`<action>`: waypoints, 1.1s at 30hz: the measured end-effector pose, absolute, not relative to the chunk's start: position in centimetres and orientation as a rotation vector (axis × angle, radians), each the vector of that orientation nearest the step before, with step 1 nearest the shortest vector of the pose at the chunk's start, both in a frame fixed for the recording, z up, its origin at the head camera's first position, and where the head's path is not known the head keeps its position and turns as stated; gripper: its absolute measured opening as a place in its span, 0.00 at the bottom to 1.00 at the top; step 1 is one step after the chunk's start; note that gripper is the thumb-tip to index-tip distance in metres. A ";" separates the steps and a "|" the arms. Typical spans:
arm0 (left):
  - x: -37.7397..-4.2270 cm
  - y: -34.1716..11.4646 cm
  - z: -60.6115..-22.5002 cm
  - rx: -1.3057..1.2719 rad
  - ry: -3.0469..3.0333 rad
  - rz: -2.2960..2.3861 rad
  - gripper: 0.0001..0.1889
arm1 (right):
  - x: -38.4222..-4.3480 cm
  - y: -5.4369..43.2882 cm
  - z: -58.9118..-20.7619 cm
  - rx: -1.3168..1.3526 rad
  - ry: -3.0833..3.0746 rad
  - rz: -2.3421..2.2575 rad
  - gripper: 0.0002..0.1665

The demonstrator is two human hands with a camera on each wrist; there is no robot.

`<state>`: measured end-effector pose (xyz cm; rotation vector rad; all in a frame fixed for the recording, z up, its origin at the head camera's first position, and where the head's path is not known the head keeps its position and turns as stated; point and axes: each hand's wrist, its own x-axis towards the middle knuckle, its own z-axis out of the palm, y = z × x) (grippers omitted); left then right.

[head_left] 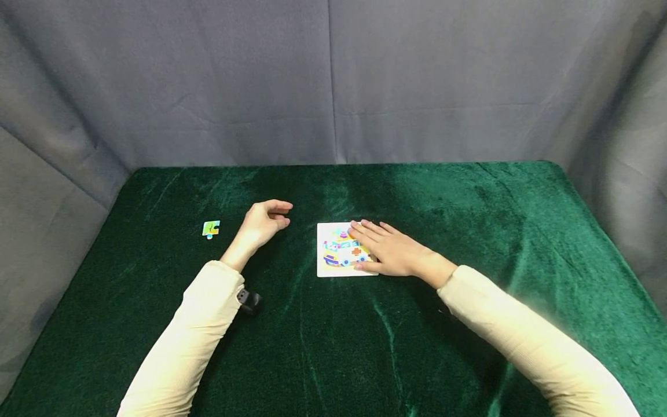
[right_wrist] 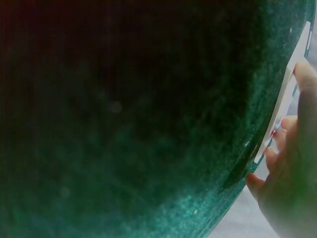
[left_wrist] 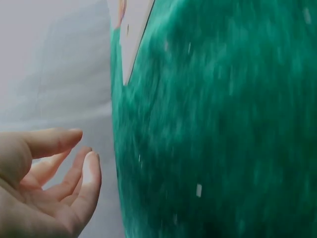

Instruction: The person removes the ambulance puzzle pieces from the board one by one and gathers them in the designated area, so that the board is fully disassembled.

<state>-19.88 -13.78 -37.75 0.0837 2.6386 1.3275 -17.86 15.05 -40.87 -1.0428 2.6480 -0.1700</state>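
Observation:
A white square puzzle board point(head_left: 325, 269) with a colourful ambulance picture lies near the middle of the table. My right hand point(head_left: 393, 252) rests on its right side with the fingers spread straight, covering part of the picture. In the right wrist view the board's edge point(right_wrist: 280, 106) runs under the fingertips. My left hand point(head_left: 263, 223) hovers to the left of the board, fingers loosely bent, thumb apart from them and nothing between. Further left lies a loose puzzle piece point(head_left: 211, 229), green with some orange and blue.
Dark green velvet cloth point(head_left: 333, 347) covers the table. Grey curtains point(head_left: 234, 81) hang behind it and at both sides. A small black device point(head_left: 250, 301) sits at the left wrist, below the cream sleeve point(head_left: 203, 313).

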 end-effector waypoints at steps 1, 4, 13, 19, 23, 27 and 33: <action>-19.8 -13.3 -37.8 0.094 2.636 1.318 0.19 | -17.9 15.1 -40.9 -1.042 2.656 -0.170 0.46; -19.6 -11.9 -38.1 0.128 2.620 1.286 0.19 | -17.8 15.1 -40.9 -1.034 2.685 -0.159 0.48; -19.4 -9.1 -39.0 0.209 2.584 1.223 0.19 | -17.8 15.1 -41.1 -0.949 2.700 -0.144 0.52; -19.6 -8.0 -39.4 0.311 2.600 1.153 0.20 | -17.7 15.2 -41.0 -0.921 2.686 -0.142 0.52; -19.6 -7.4 -39.4 0.336 2.617 1.112 0.19 | -17.7 15.3 -41.0 -0.928 2.691 -0.160 0.51; -19.5 -7.1 -39.3 0.319 2.600 1.102 0.20 | -17.8 15.2 -41.0 -0.933 2.688 -0.169 0.51; -19.8 -6.7 -39.5 0.319 2.600 1.082 0.20 | -18.0 15.1 -41.1 -0.934 2.684 -0.155 0.52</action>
